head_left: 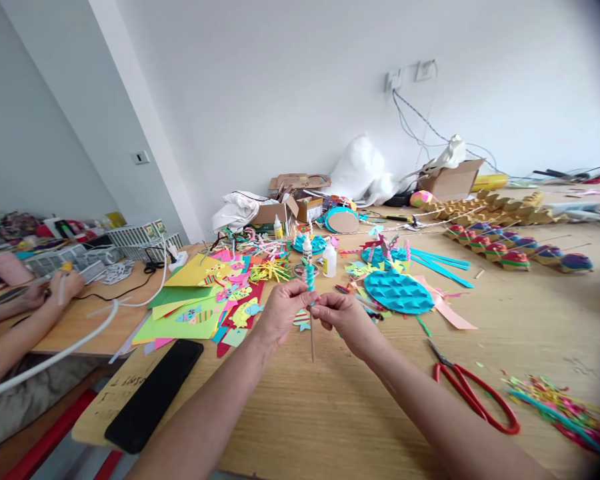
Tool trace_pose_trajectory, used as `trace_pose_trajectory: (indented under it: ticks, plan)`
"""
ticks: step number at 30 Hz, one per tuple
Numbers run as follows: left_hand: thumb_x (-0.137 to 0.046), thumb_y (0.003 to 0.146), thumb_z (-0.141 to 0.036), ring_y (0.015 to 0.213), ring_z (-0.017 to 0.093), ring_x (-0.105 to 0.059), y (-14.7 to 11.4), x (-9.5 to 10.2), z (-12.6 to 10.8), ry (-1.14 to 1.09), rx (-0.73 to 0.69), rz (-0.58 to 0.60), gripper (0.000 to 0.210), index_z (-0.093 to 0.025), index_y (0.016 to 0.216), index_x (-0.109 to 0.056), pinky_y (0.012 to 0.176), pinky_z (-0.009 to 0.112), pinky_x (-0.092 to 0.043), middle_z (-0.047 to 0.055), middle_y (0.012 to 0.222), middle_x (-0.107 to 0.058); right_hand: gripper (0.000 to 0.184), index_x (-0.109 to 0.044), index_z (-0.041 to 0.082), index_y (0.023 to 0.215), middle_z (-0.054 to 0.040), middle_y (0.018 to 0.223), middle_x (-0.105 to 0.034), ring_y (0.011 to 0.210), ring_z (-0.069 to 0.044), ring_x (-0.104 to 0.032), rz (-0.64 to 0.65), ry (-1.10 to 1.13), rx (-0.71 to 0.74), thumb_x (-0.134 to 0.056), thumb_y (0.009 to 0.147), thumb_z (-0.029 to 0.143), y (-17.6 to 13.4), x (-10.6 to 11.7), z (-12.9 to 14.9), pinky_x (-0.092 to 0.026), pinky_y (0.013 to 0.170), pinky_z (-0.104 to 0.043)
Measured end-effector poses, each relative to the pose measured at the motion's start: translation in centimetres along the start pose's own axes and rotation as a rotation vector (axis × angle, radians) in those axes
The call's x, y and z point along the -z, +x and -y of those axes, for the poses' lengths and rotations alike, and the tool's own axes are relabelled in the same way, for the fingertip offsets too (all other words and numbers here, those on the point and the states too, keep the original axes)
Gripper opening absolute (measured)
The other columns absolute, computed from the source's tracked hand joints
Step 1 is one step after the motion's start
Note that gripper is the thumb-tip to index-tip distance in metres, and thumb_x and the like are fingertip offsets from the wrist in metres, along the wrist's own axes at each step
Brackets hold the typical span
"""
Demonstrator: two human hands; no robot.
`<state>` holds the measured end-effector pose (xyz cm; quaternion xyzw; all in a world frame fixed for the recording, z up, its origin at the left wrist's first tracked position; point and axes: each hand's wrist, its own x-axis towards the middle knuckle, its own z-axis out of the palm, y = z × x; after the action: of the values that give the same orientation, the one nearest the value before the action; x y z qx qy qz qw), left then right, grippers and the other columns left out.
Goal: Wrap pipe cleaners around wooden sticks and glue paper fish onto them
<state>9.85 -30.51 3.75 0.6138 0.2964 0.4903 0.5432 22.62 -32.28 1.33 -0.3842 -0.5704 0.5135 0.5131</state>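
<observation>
Left hand (283, 308) and right hand (344, 317) close together, fingertips pinched on 1 thin stick (313, 340). Stick near upright above the tabletop (290, 413), bare end down; teal winding (310, 279) around its upper part. Whether the bare end touches the wood: cannot tell. Beyond the hands: 1 white bottle (329, 263), 1 ridged blue disc (400, 292). To the right: 1 pair of red-handled scissors (463, 385). To the left: 1 black phone (155, 393), coloured paper sheets (177, 329) behind it.
</observation>
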Motion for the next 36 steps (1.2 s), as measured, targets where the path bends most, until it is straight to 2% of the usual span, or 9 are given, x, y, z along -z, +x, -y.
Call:
trace_pose_trajectory:
  ticks: [6, 8, 10, 14, 16, 20, 28, 34, 36]
  plan:
    - [-0.070, 0.057, -0.033, 0.052, 0.007, -0.033, 0.4, -0.7, 0.0, 0.051, -0.025, -0.146, 0.032, -0.015, 0.051, -0.045, 0.053, 0.020, -0.028, -0.007, 0.052, -0.038, 0.022, -0.056, 0.017, 0.056, 0.0061, 0.042, -0.042, 0.040, -0.006, -0.033, -0.075, -0.104, 0.007, -0.063, 0.060, 0.037, 0.1, -0.1, -0.3, -0.023, 0.041, -0.022]
    - [-0.071, 0.056, -0.034, 0.053, 0.007, -0.035, 0.5, -0.8, 0.1, 0.048, -0.020, -0.144, 0.031, -0.015, 0.054, -0.046, 0.052, 0.019, -0.029, -0.006, 0.053, -0.040, 0.023, -0.056, 0.017, 0.056, 0.0064, 0.042, -0.042, 0.039, -0.006, -0.032, -0.073, -0.106, 0.004, -0.063, 0.060, 0.038, 0.0, 0.0, -0.2, -0.023, 0.041, -0.022]
    - [-0.069, 0.059, -0.037, 0.054, 0.007, -0.038, 0.4, -0.6, 0.0, 0.010, 0.013, -0.054, 0.029, -0.015, 0.058, -0.049, 0.053, 0.019, -0.031, -0.005, 0.056, -0.043, 0.024, -0.055, 0.017, 0.055, 0.0064, 0.042, -0.041, 0.040, -0.006, -0.031, -0.044, -0.075, -0.004, -0.064, 0.059, 0.039, 0.0, 0.1, -0.1, -0.022, 0.041, -0.022]
    - [-0.056, 0.072, -0.043, 0.057, 0.009, -0.047, 0.1, 0.1, -0.2, -0.076, 0.098, 0.208, 0.029, -0.014, 0.074, -0.058, 0.059, 0.023, -0.037, -0.001, 0.064, -0.051, 0.028, -0.053, 0.016, 0.054, 0.0053, 0.047, -0.043, 0.041, -0.005, -0.031, 0.022, 0.062, -0.028, -0.067, 0.058, 0.040, -0.1, 0.3, 0.1, -0.020, 0.041, -0.022]
    - [-0.056, 0.072, -0.041, 0.058, 0.010, -0.049, 0.0, 0.5, -0.3, -0.064, 0.112, 0.248, 0.029, -0.012, 0.074, -0.060, 0.061, 0.025, -0.038, 0.001, 0.063, -0.053, 0.028, -0.054, 0.015, 0.057, 0.0054, 0.049, -0.042, 0.042, -0.005, -0.030, 0.062, 0.129, -0.040, -0.068, 0.058, 0.039, -0.1, 0.3, 0.1, -0.019, 0.041, -0.022]
    - [-0.060, 0.069, -0.038, 0.056, 0.010, -0.049, 0.1, 0.8, -0.1, -0.012, 0.106, 0.189, 0.027, -0.011, 0.065, -0.060, 0.057, 0.023, -0.037, 0.001, 0.059, -0.053, 0.026, -0.055, 0.015, 0.061, 0.0061, 0.051, -0.040, 0.043, -0.004, -0.030, 0.093, 0.131, -0.032, -0.066, 0.061, 0.038, -0.2, 0.1, 0.0, -0.019, 0.042, -0.022]
    - [-0.066, 0.060, -0.037, 0.050, 0.007, -0.036, 0.4, 0.1, 0.2, 0.100, 0.009, -0.054, 0.031, -0.014, 0.050, -0.050, 0.051, 0.021, -0.028, -0.005, 0.049, -0.043, 0.028, -0.054, 0.017, 0.055, 0.0062, 0.042, -0.042, 0.039, -0.006, -0.032, -0.024, -0.083, -0.039, -0.065, 0.058, 0.042, 0.1, 0.1, -0.3, -0.023, 0.040, -0.022]
    - [-0.069, 0.058, -0.033, 0.050, 0.007, -0.033, 0.9, -0.2, 1.2, 0.191, -0.034, -0.140, 0.031, -0.016, 0.051, -0.044, 0.049, 0.020, -0.026, -0.006, 0.051, -0.039, 0.025, -0.055, 0.017, 0.054, 0.0067, 0.040, -0.041, 0.038, -0.006, -0.032, -0.056, -0.171, -0.038, -0.064, 0.058, 0.039, 0.2, 0.2, -0.6, -0.022, 0.040, -0.022]
    - [-0.068, 0.059, -0.034, 0.052, 0.007, -0.035, 0.9, -0.1, 1.3, 0.189, -0.031, -0.115, 0.029, -0.016, 0.055, -0.047, 0.050, 0.020, -0.028, -0.006, 0.053, -0.040, 0.024, -0.055, 0.016, 0.055, 0.0067, 0.041, -0.041, 0.038, -0.006, -0.031, -0.043, -0.141, -0.038, -0.064, 0.059, 0.038, 0.2, 0.3, -0.5, -0.022, 0.041, -0.022]
